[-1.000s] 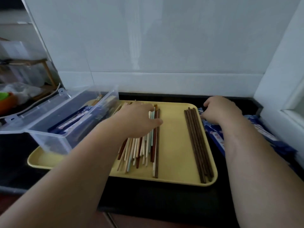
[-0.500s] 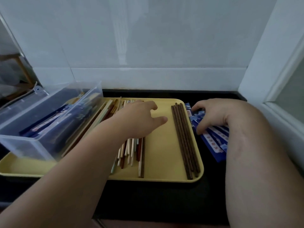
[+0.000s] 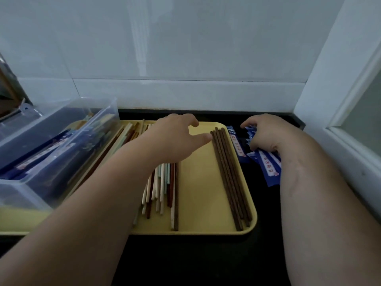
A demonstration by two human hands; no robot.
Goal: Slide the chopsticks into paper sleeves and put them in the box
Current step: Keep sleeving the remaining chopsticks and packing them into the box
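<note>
The dark brown chopsticks [image 3: 231, 178] lie side by side in a tight row along the right edge of the yellow tray [image 3: 202, 205], their far ends near the tray's back right corner and their near ends close to its front rim. To their left, across a bare strip of tray, a looser bunch of mixed chopsticks [image 3: 165, 188] in white, pale green, red and brown lies lengthwise, partly under the left forearm. The left hand [image 3: 175, 139] hovers above that bunch with fingers loose and spread wide, holding nothing. Its thumb tip sits right at the far end of the leftmost dark stick, though whether it touches cannot be told. Just off the tray's right side, on the black table [image 3: 206, 261], is a scattered pile of blue paper sleeves [image 3: 269, 169] with white and red print. The right hand [image 3: 266, 135] is on the far part of that pile, fingers curled down and pinching crumpled blue paper. At the left, a clear plastic box [image 3: 61, 141] stands on the tray's left part, with blue sleeved pairs lying inside it. A white tiled wall [image 3: 185, 48] rises behind the table, and a white window frame [image 3: 340, 100] stands at the right
</note>
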